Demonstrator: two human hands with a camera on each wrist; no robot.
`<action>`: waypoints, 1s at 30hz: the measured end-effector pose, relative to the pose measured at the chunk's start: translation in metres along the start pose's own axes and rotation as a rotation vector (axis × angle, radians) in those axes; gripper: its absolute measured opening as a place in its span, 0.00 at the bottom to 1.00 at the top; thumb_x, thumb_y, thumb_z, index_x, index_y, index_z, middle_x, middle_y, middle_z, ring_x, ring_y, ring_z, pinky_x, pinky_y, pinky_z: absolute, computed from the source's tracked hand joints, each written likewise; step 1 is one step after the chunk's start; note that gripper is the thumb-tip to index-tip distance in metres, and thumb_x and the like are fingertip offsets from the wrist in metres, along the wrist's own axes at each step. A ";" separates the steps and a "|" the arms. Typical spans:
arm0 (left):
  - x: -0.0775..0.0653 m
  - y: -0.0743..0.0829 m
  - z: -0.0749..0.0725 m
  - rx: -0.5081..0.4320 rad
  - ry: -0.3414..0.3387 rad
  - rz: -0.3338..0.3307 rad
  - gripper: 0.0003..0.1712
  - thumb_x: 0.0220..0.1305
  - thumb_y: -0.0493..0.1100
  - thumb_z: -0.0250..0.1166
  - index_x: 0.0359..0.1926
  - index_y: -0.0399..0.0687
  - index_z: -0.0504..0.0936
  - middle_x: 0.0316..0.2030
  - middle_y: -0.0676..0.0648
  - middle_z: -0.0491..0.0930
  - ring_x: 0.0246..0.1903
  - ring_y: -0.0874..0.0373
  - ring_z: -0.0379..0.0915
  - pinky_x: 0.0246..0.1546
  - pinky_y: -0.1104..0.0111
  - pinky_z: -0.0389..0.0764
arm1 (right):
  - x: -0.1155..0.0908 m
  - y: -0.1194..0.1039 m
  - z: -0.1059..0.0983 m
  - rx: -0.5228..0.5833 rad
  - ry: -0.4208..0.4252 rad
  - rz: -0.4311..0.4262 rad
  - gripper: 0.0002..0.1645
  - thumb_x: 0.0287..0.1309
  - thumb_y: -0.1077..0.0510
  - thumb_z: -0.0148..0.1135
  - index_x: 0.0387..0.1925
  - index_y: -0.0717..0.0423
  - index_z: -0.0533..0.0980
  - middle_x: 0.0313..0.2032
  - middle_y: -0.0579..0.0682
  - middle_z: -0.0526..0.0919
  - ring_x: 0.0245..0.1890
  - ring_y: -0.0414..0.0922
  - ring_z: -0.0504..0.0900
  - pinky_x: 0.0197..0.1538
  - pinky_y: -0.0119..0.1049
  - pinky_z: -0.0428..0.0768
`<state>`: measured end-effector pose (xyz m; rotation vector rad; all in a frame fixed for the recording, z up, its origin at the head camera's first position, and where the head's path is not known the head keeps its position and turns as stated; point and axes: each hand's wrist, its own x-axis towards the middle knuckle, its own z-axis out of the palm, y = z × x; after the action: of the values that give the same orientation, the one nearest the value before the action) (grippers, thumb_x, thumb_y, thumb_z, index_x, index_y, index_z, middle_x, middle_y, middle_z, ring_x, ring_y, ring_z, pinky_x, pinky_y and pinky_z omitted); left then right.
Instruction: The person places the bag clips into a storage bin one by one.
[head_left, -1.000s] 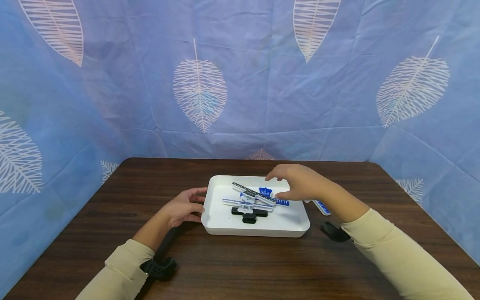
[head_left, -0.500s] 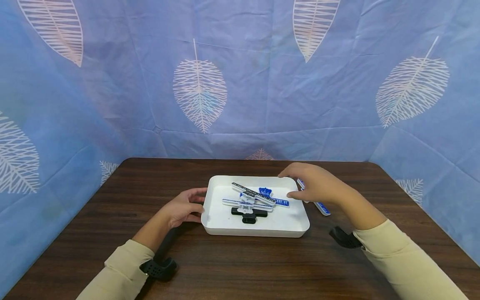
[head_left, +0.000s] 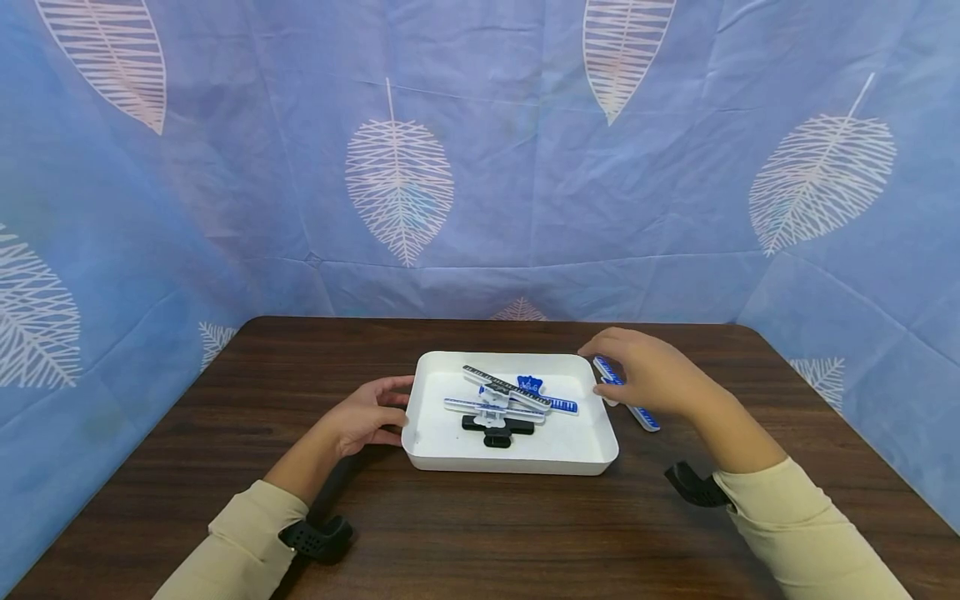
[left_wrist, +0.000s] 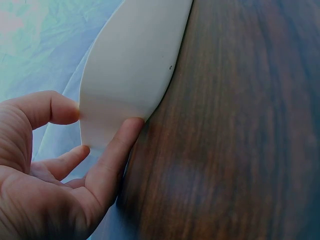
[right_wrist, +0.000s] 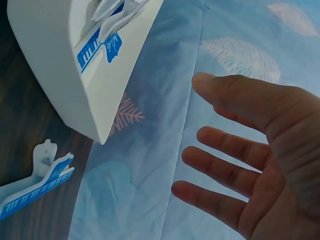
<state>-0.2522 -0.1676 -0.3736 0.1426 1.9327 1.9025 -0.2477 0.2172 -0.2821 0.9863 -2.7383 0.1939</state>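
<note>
In the head view a white tray (head_left: 442, 442) holds several music-sheet clips: a black clip (head_left: 497, 437), a clip with a black keyboard strip (head_left: 480, 374), and white clips with a blue keyboard strip (head_left: 564, 407). My left hand (head_left: 369, 417) touches the tray's left end; in the left wrist view its fingertips (left_wrist: 134, 125) rest against the outer wall and rim. Fingers spread, my right hand (head_left: 651, 372) hovers by the tray's right side with nothing in it. Below it, another blue-and-white clip (head_left: 645, 418) lies on the table, partly hidden by the hand.
A dark wood-grain table (head_left: 465, 533) carries the tray. Blue cloth (head_left: 495, 183) with white leaf prints hangs behind and on both sides. Black bands (head_left: 318, 537) sit at both wrists.
My right hand has moved right, from over the tray to beside its right edge, uncovering more of the clip on the table. The left hand and tray stay put.
</note>
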 end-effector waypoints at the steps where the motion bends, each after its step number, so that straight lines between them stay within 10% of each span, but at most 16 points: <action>1: 0.000 0.000 0.000 0.000 -0.001 0.000 0.42 0.46 0.26 0.58 0.64 0.46 0.57 0.56 0.34 0.60 0.41 0.44 0.73 0.35 0.53 0.77 | -0.001 0.001 0.000 0.001 0.000 0.010 0.26 0.41 0.51 0.68 0.46 0.50 0.75 0.45 0.46 0.76 0.46 0.44 0.74 0.46 0.45 0.73; 30: -0.002 0.001 0.001 0.002 0.008 -0.004 0.42 0.46 0.26 0.58 0.64 0.46 0.57 0.57 0.34 0.60 0.42 0.43 0.73 0.35 0.53 0.77 | -0.018 0.047 0.038 0.106 -0.086 0.193 0.38 0.38 0.49 0.70 0.53 0.60 0.70 0.52 0.61 0.69 0.53 0.59 0.66 0.51 0.56 0.67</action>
<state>-0.2504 -0.1671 -0.3722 0.1318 1.9386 1.9007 -0.2710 0.2564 -0.3256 0.7710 -2.9289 0.3388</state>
